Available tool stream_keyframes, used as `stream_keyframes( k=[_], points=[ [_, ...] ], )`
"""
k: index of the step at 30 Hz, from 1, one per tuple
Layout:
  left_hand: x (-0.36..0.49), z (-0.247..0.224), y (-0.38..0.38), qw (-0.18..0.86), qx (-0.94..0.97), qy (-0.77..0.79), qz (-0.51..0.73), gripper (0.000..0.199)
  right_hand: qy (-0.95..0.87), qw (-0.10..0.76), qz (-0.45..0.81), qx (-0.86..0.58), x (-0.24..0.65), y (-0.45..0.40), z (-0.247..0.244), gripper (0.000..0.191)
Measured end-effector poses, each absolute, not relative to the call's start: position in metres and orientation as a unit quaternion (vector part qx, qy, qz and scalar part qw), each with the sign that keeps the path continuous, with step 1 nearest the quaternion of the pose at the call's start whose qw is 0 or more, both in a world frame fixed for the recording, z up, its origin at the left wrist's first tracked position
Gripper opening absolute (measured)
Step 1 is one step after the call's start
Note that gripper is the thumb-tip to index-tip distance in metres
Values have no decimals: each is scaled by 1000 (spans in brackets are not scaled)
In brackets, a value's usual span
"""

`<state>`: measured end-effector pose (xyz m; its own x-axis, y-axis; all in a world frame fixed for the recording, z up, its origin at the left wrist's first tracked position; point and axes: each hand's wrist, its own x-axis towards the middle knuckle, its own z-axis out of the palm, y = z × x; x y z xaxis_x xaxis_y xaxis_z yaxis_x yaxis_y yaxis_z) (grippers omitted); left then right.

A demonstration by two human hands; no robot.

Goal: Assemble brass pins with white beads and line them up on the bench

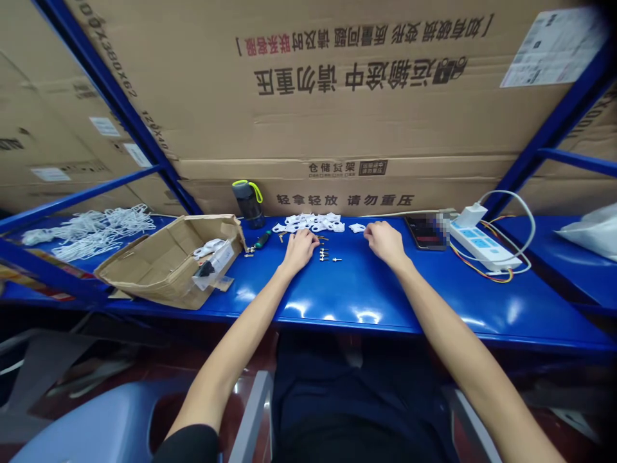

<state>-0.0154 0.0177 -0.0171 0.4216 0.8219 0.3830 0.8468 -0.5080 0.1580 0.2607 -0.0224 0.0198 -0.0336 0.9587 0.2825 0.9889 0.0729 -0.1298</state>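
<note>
My left hand (301, 249) rests on the blue tabletop with its fingers bent and drawn together. Its fingertips are beside small brass-coloured parts (322, 239), and whatever they pinch is too small to make out. To its right, my right hand (385, 240) has its fingers curled, with thumb and forefinger at the edge of a white plastic piece (357, 227). A pile of similar white ring-shaped pieces (315, 222) lies behind both hands. Between the hands, several small metal pins with white collars (324, 254) lie in a column, and one more pin (337, 260) lies apart from them.
An open cardboard box (149, 260) stands at the left, near a green-handled screwdriver (263, 240) and a dark bottle (249, 204). White cords (103, 228) lie on the far-left shelf. A phone (424, 231) and a power strip (484, 244) with cables are at the right.
</note>
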Motion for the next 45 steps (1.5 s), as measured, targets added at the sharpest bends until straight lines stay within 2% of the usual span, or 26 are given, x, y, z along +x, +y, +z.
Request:
stream_keyframes(
  k=[6,16,24,33,40,45],
  points=[
    [-14,-15,17,37,-838,-475,-265,19,-729,248,14,-638,250,-24,20,18],
    [-3,3,2,-35,-858,-400,-321,24,-767,411,161,-466,224,-23,11,19],
    [-1,3,-1,-45,-871,-357,-334,19,-761,418,210,-449,215,-28,10,22],
    [5,-2,-2,-123,-872,-345,-326,19,-757,422,196,-458,213,-27,6,24],
    [4,-1,-4,-78,-881,-340,-320,27,-776,394,151,-470,213,-26,1,21],
    [4,-3,-2,-47,-891,-326,-312,25,-812,349,84,-460,215,-24,1,20]
  ],
)
